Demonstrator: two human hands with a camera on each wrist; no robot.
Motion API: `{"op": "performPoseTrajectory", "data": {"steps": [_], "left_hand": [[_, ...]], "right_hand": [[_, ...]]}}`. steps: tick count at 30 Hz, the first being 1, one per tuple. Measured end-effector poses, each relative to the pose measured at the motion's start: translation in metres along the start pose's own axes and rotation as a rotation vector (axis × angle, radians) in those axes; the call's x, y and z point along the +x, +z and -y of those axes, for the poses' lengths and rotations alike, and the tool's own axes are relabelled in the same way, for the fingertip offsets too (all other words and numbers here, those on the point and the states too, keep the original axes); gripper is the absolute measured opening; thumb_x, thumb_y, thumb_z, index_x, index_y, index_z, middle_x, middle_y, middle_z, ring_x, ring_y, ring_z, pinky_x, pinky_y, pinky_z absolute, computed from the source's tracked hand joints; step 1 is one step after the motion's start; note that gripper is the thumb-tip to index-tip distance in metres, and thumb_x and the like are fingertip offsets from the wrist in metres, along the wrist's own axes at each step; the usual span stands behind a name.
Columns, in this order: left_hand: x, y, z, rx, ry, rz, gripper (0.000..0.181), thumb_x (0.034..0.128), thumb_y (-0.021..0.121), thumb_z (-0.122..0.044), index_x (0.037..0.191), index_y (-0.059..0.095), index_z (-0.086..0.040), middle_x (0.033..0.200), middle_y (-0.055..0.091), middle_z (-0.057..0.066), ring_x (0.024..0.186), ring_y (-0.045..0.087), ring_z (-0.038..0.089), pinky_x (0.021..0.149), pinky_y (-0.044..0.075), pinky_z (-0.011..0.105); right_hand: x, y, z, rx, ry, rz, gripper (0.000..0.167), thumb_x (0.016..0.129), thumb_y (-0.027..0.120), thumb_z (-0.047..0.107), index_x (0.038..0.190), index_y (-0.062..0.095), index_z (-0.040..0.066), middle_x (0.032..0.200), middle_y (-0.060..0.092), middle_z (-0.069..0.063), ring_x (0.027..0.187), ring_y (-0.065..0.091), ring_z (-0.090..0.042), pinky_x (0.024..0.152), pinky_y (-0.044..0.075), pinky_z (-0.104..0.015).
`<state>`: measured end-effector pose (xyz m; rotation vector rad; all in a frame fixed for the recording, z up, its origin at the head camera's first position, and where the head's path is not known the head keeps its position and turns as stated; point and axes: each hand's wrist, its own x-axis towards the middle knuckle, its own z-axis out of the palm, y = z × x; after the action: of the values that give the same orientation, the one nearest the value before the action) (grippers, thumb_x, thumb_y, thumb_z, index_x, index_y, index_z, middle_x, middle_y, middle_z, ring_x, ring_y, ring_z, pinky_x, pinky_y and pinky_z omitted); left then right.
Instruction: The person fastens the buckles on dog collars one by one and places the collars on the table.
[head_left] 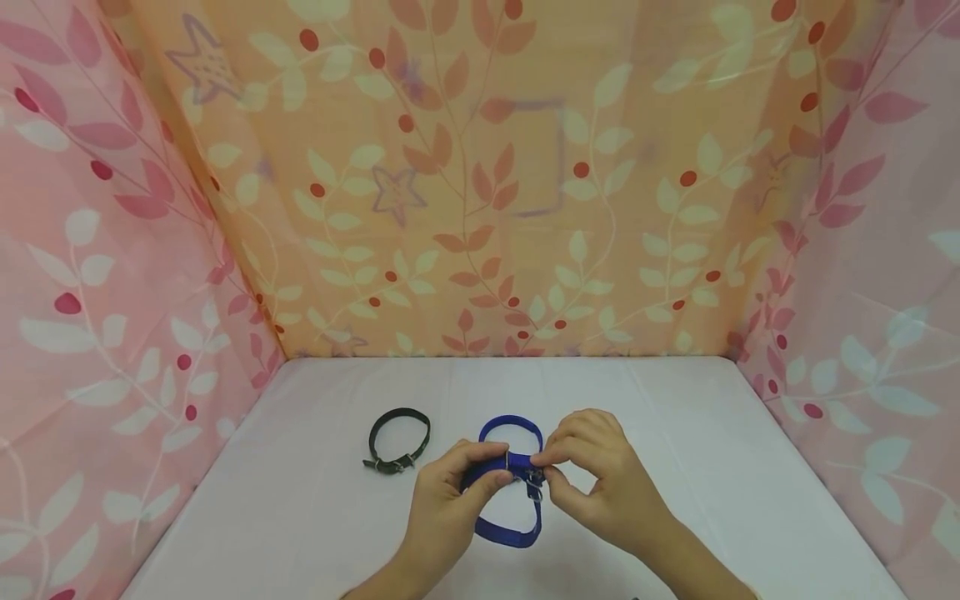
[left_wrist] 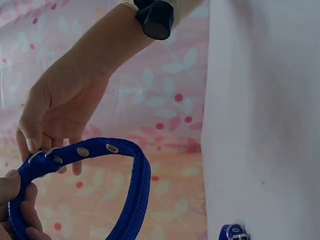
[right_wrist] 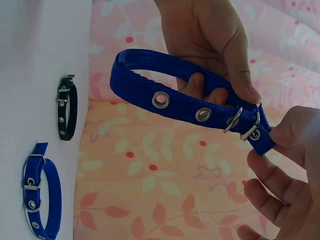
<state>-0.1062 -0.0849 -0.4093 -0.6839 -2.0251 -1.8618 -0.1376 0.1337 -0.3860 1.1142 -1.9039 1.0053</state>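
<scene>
A blue pet collar (right_wrist: pixel 182 108) with metal eyelets is held in the air between both hands, its band curving round in a loop. My left hand (head_left: pixel 444 500) grips the band beside the metal buckle, thumb on one face and fingers on the other. With thumb and forefinger, my right hand (head_left: pixel 611 479) pinches the strap's short end just past the buckle, as the right wrist view shows. An eyelet sits close by the buckle there, along with a metal loop. In the left wrist view only the left hand's fingertips (left_wrist: pixel 30 205) show.
On the white table (head_left: pixel 300 533) lies a dark collar (head_left: pixel 400 442), buckled into a ring, left of the hands. A second blue collar (right_wrist: pixel 41 195), also buckled, lies on the table below the held one. Patterned cloth walls (head_left: pixel 465 250) enclose the back and both sides.
</scene>
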Motion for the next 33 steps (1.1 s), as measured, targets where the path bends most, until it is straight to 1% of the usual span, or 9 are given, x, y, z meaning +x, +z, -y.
{"op": "performPoseTrajectory", "data": {"steps": [3,5,7,12,16,21,27,29,33], "left_hand": [[0.000,-0.001,0.001,0.027,0.004,0.012,0.024,0.0930,0.075,-0.014,0.117,0.074,-0.013,0.098,0.070,0.005,0.085,0.070,0.012,0.075,0.060,0.025],[0.001,-0.003,0.001,0.044,-0.011,0.030,0.023,0.0928,0.075,-0.015,0.116,0.074,-0.014,0.098,0.071,0.003,0.086,0.070,0.013,0.077,0.061,0.025],[0.002,-0.005,0.000,0.057,-0.050,0.047,0.023,0.0924,0.076,-0.017,0.115,0.074,-0.016,0.100,0.072,0.001,0.090,0.072,0.013,0.079,0.061,0.026],[0.006,-0.009,-0.004,0.060,-0.183,0.080,0.023,0.0916,0.078,-0.021,0.114,0.072,-0.019,0.105,0.075,-0.003,0.096,0.073,0.016,0.085,0.060,0.026],[0.008,-0.011,-0.007,0.075,-0.231,0.104,0.023,0.0913,0.079,-0.022,0.113,0.072,-0.018,0.103,0.074,-0.003,0.093,0.073,0.016,0.084,0.060,0.026],[0.009,-0.014,-0.009,0.102,-0.243,0.125,0.022,0.0910,0.080,-0.025,0.111,0.071,-0.021,0.101,0.072,-0.003,0.090,0.071,0.016,0.081,0.060,0.026],[0.009,-0.014,-0.012,0.092,-0.258,0.139,0.023,0.0920,0.079,-0.028,0.113,0.071,-0.021,0.104,0.071,0.000,0.093,0.071,0.017,0.082,0.061,0.027],[0.008,-0.013,-0.013,0.092,-0.249,0.113,0.024,0.0918,0.079,-0.028,0.113,0.071,-0.021,0.106,0.071,0.000,0.095,0.071,0.017,0.082,0.061,0.028],[0.008,-0.014,-0.013,0.072,-0.227,0.032,0.023,0.0912,0.080,-0.025,0.112,0.071,-0.022,0.109,0.071,-0.001,0.098,0.071,0.018,0.085,0.060,0.029]], "right_hand": [[-0.001,0.000,0.000,-0.003,-0.001,0.008,0.031,0.074,0.074,0.002,0.096,0.077,0.025,0.090,0.068,0.010,0.094,0.059,-0.012,0.100,0.037,-0.034],[-0.001,0.000,0.000,-0.008,-0.003,0.016,0.031,0.075,0.075,0.003,0.098,0.077,0.024,0.091,0.068,0.011,0.095,0.059,-0.012,0.101,0.037,-0.035],[-0.002,0.001,0.000,-0.016,-0.006,0.024,0.032,0.075,0.076,0.003,0.100,0.076,0.023,0.094,0.067,0.012,0.096,0.059,-0.012,0.102,0.037,-0.036],[-0.002,0.000,-0.001,-0.037,-0.011,0.032,0.029,0.079,0.078,0.005,0.104,0.076,0.020,0.098,0.068,0.011,0.098,0.060,-0.013,0.102,0.038,-0.036],[-0.002,-0.001,-0.001,-0.035,0.003,0.041,0.027,0.082,0.079,0.008,0.106,0.075,0.020,0.099,0.068,0.012,0.099,0.061,-0.013,0.102,0.037,-0.035],[-0.001,-0.001,-0.001,-0.027,0.019,0.056,0.030,0.082,0.082,0.009,0.109,0.075,0.021,0.100,0.069,0.014,0.100,0.061,-0.012,0.103,0.037,-0.035],[-0.001,-0.001,0.001,-0.020,0.035,0.069,0.028,0.086,0.084,0.016,0.112,0.074,0.021,0.101,0.071,0.014,0.101,0.061,-0.012,0.105,0.038,-0.036],[-0.001,-0.003,0.002,-0.027,0.066,0.082,0.034,0.084,0.085,0.016,0.115,0.073,0.022,0.103,0.071,0.014,0.103,0.061,-0.012,0.105,0.038,-0.035],[-0.002,-0.007,0.003,-0.045,0.157,0.134,0.043,0.081,0.088,0.019,0.121,0.071,0.026,0.109,0.071,0.015,0.108,0.061,-0.010,0.107,0.037,-0.032]]}}
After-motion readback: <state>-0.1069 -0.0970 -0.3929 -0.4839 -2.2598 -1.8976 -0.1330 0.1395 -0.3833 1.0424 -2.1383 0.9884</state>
